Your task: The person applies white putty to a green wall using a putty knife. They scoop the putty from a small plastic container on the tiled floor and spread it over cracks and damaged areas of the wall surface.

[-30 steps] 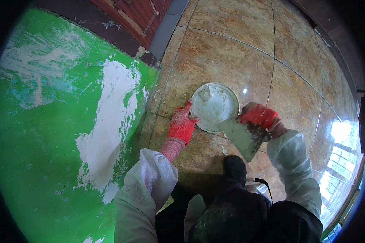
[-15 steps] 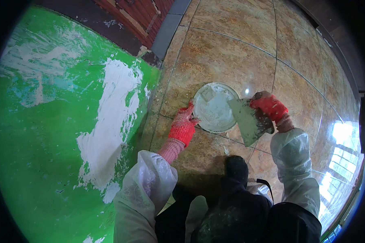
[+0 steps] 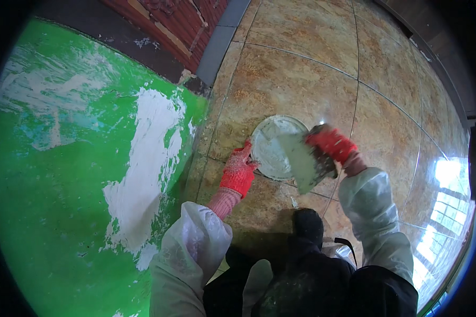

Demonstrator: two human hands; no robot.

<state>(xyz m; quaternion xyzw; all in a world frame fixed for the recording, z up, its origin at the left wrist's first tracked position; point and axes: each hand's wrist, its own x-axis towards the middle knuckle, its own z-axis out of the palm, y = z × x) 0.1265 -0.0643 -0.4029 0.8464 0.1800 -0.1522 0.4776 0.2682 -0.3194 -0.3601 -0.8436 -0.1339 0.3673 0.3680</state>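
Observation:
On the tiled floor lies a round, shallow white lid point(image 3: 266, 145) smeared with whitish putty. My left hand point(image 3: 239, 171), in a red-coated glove, grips its left rim. A wide putty knife point(image 3: 300, 161) is in my red-gloved right hand point(image 3: 332, 143), its broad, putty-smeared blade slanting over the right part of the lid. That blade hides part of the lid. Whether its edge touches the putty I cannot tell. The fingers of my right hand are wrapped round the handle, which is mostly hidden.
To the left a green wall point(image 3: 58, 195) carries a large patch of white putty point(image 3: 143, 174). A reddish-brown ridged panel point(image 3: 169, 26) is at the top. My dark shoe point(image 3: 308, 224) rests on the brown tiles point(image 3: 296, 71) near the lid.
My right hand has moved left with the putty knife, bringing the blade farther over the lid. My left hand keeps hold of the rim. The whole view has shifted slightly.

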